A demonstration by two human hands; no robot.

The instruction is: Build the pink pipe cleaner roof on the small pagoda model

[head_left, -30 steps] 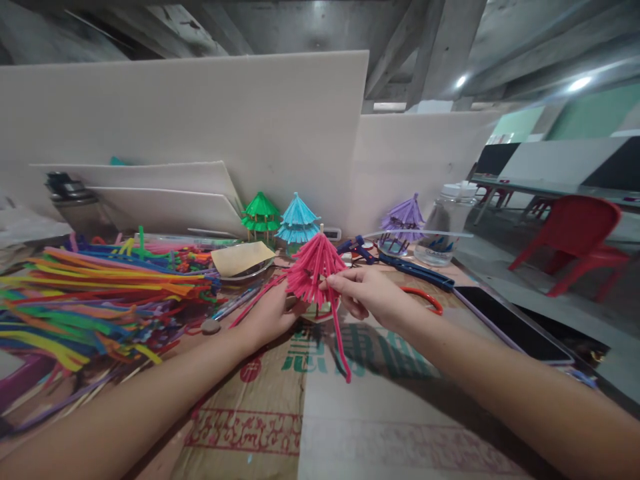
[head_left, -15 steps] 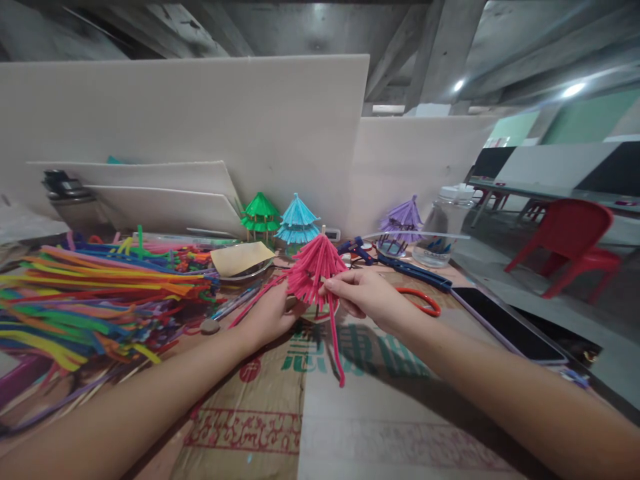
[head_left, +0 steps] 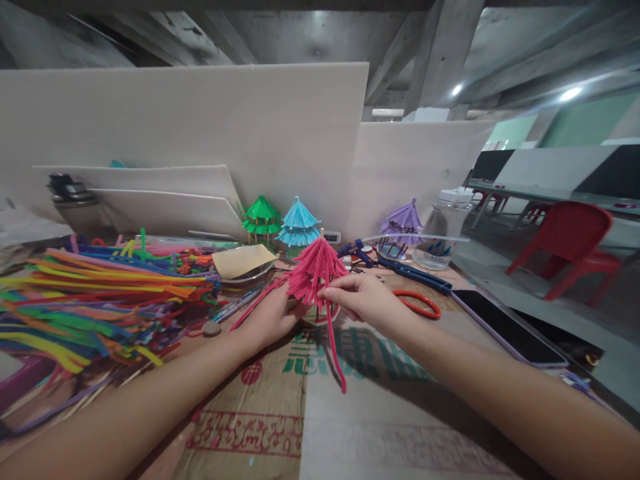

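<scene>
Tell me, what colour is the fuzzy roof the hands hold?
The fuzzy roof is pink, clearest in the head view.

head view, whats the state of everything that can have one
pink pavilion, upright, held at its base by the left hand
loose pink strand, pinched by the right hand, tail hanging down
green pavilion, upright
blue pavilion, upright
purple pavilion, upright
bottle, upright, capped
phone, flat, screen dark
pipe cleaners, loose heap
</scene>
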